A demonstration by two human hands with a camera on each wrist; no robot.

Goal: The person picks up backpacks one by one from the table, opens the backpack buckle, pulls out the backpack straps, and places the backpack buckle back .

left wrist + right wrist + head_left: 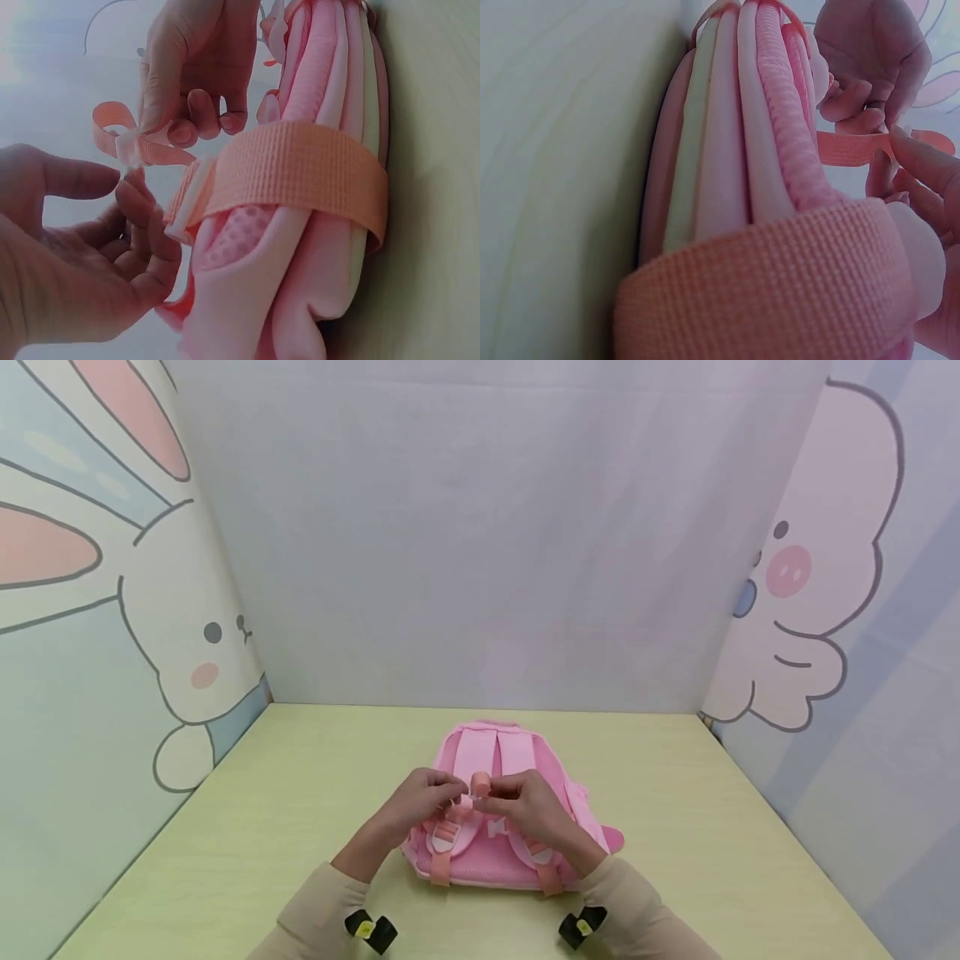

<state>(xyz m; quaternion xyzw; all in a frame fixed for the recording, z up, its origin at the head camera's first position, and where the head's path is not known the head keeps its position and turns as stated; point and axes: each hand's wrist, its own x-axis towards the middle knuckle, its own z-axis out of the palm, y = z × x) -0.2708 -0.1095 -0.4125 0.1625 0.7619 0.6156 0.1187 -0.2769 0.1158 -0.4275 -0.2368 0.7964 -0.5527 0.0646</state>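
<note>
A pink backpack (555, 768) lies on the table with its shoulder-strap side up. Over its middle, both hands meet at a coral webbing strap (481, 783), which is looped at one end and passes through a small white buckle (129, 148). My left hand (422, 802) has thumb and forefinger at the buckle, seemingly pinching its edge; its other fingers curl. From the other side, my right hand (531, 806) pinches the strap close to the buckle. Fingers partly hide the contact. A second white clip (497, 828) rests on the backpack below the right fingers.
Coral adjuster straps with white sliders (445, 836) run down to the backpack's lower edge. A pink flap (613, 838) sticks out at its right. The pale yellow table (300, 793) is bounded by a grey back curtain (487, 543) and cartoon-printed side panels (82, 693).
</note>
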